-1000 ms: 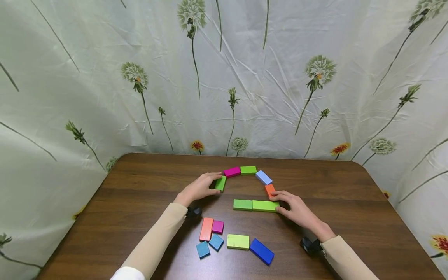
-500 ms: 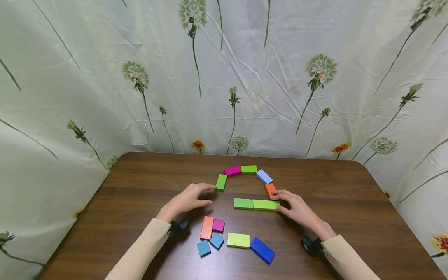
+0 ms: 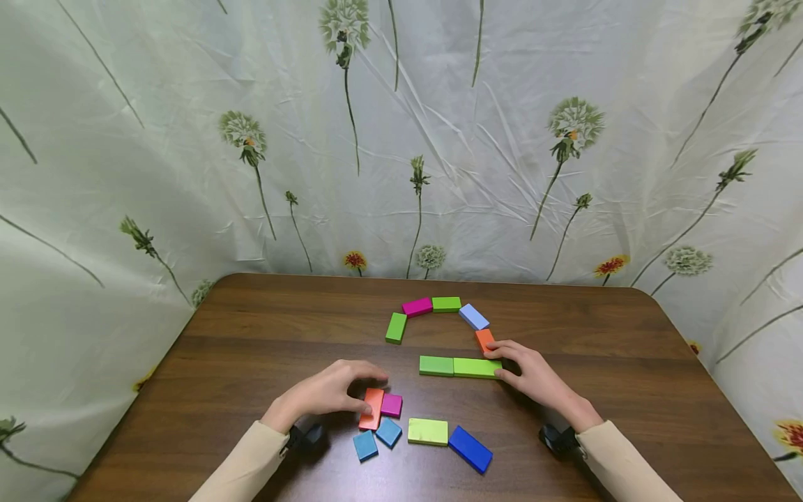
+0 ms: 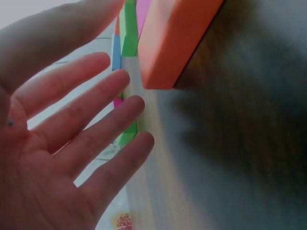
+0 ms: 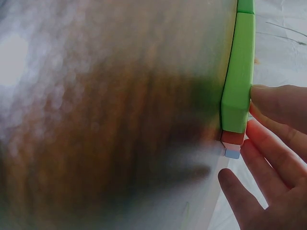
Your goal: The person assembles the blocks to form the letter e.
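My left hand [image 3: 329,394] hovers over a salmon block [image 3: 375,399], its thumb overlapping the block in the head view. In the left wrist view its fingers spread fairly straight, with the salmon block [image 4: 177,43] just beyond them. My right hand [image 3: 527,374] rests at the right end of the lower row. Its fingertips are at an orange block [image 3: 484,339], while the thumb is at the end of a long light green block [image 3: 473,368]. The right wrist view shows those fingers relaxed beside the light green block [image 5: 238,76]. A shorter green block [image 3: 436,366] adjoins it.
An arc continues through light blue [image 3: 473,316], green [image 3: 446,305], magenta [image 3: 417,307] and green [image 3: 396,328] blocks. Near the salmon block lie a small magenta block [image 3: 392,405] and two blue ones [image 3: 388,433]. Yellow-green [image 3: 428,431] and dark blue [image 3: 470,450] blocks lie in front.
My left hand has left the green block at the arc's left end and come back toward me, over the salmon block. The right hand has stayed in place.
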The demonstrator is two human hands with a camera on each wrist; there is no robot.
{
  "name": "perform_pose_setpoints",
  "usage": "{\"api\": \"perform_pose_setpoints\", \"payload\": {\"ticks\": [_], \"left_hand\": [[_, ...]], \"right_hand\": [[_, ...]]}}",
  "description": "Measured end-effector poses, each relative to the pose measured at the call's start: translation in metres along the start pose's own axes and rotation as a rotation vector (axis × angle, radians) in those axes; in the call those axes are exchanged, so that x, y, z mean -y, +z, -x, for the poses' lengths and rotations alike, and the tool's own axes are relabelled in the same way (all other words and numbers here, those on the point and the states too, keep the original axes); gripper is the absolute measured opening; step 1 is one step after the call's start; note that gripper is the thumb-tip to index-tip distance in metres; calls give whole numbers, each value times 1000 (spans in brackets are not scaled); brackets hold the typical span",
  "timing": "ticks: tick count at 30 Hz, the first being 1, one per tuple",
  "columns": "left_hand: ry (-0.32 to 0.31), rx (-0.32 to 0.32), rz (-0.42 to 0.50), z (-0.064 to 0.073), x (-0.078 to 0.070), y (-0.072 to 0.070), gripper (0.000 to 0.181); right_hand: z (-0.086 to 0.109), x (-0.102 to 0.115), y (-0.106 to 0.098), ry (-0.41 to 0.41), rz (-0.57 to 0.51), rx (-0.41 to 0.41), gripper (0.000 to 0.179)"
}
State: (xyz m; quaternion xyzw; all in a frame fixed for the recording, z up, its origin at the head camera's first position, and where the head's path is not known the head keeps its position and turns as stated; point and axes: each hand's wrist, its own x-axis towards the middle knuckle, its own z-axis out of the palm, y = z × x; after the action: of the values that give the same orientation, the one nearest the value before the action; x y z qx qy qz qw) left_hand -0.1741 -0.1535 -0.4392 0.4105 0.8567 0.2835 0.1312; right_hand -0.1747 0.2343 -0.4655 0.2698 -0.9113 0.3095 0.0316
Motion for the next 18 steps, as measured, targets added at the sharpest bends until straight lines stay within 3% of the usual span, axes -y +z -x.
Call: {"api": "perform_pose_setpoints", "payload": {"ticks": [9, 18], "left_hand": [[34, -3, -102, 7, -4, 13, 48], [-28, 2, -129, 10, -5, 15, 50]], "right_hand": [[0, 0, 0, 7, 1, 5, 30], [0, 1, -1, 3, 1, 0, 31]]}}
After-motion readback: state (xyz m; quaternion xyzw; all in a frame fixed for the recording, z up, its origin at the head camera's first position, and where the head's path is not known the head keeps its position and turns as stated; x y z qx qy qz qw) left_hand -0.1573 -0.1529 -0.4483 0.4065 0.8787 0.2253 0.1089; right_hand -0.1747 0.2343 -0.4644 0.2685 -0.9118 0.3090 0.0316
